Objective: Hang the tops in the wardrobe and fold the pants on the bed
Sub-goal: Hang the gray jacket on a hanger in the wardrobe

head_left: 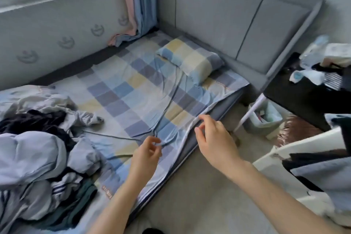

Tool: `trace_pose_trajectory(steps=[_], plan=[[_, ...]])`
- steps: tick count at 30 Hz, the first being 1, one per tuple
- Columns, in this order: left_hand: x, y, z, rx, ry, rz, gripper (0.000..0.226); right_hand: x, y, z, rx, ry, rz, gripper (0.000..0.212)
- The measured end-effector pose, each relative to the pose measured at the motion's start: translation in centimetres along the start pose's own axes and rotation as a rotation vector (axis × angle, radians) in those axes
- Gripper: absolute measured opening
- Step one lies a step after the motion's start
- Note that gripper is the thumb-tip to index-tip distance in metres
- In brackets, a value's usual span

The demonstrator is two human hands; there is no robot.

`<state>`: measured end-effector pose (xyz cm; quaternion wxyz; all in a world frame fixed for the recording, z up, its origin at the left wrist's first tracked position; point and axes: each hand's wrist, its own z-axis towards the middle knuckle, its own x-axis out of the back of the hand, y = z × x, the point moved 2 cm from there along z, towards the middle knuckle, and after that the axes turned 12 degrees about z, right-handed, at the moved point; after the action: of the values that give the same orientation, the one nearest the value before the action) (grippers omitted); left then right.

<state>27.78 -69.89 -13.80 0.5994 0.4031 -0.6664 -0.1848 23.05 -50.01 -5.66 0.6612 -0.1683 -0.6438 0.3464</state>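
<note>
A heap of crumpled clothes (pixel 38 154), pale grey-blue, black and dark green pieces, lies at the left of the bed (pixel 133 89), which has a checked blue, yellow and grey sheet. My left hand (pixel 146 152) is over the sheet near the bed's front edge, and its thumb and fingertips pinch a fold where several creases meet. My right hand (pixel 210 138) hovers just right of it above the sheet's hanging edge, fingers loosely curled and holding nothing. More garments (pixel 319 169), pale blue and dark, are draped on a white piece of furniture at the right.
A checked pillow (pixel 191 59) lies against the grey padded headboard (pixel 218 15). A dark bedside table (pixel 303 97) with bottles and clutter stands at the right, with a small waste bin (pixel 266 119) below it. Beige floor runs along the bed. The wall and curtain are at the left.
</note>
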Motion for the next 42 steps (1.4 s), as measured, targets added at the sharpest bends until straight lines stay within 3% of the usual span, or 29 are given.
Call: trace_pose_trajectory(steps=[8, 16, 22, 27, 31, 33, 36, 39, 42], plan=[[12.2, -24.8, -1.2, 0.59, 0.04, 0.039, 0.008, -25.6, -10.4, 4.8, -0.04, -0.565, 0.033, 0.032], [18.3, -41.8, 3.7, 0.91, 0.057, -0.002, 0.017, -45.2, -13.6, 10.1, 0.002, -0.879, -0.062, 0.032], [20.9, -53.1, 10.6, 1.024, 0.328, 0.009, 0.042, -61.2, -14.6, 14.2, 0.071, -0.988, -0.024, 0.029], [21.4, -60.4, 14.9, 1.197, 0.747, -0.327, 0.055, -73.2, -15.8, 14.7, 0.025, -1.026, 0.138, 0.029], [21.3, -65.3, 16.1, 1.146, 0.846, -0.523, 0.066, -80.4, -17.8, 13.2, -0.167, -0.974, 0.372, 0.07], [21.6, -67.1, 16.2, 1.115, 0.893, -0.575, 0.061, -83.0, -19.1, 12.9, -0.309, -0.909, 0.493, 0.077], [22.5, -66.9, 15.3, 0.984, 0.966, -0.483, 0.05, -85.6, -20.0, 13.2, -0.408, -0.866, 0.511, 0.063], [22.5, -64.5, 13.9, 0.801, 0.87, -0.228, 0.055, -85.6, -20.4, 13.1, -0.39, -0.873, 0.448, 0.031], [21.7, -61.4, 11.9, 0.71, 0.765, -0.086, 0.045, -82.6, -20.6, 12.0, -0.275, -0.84, 0.448, 0.031]])
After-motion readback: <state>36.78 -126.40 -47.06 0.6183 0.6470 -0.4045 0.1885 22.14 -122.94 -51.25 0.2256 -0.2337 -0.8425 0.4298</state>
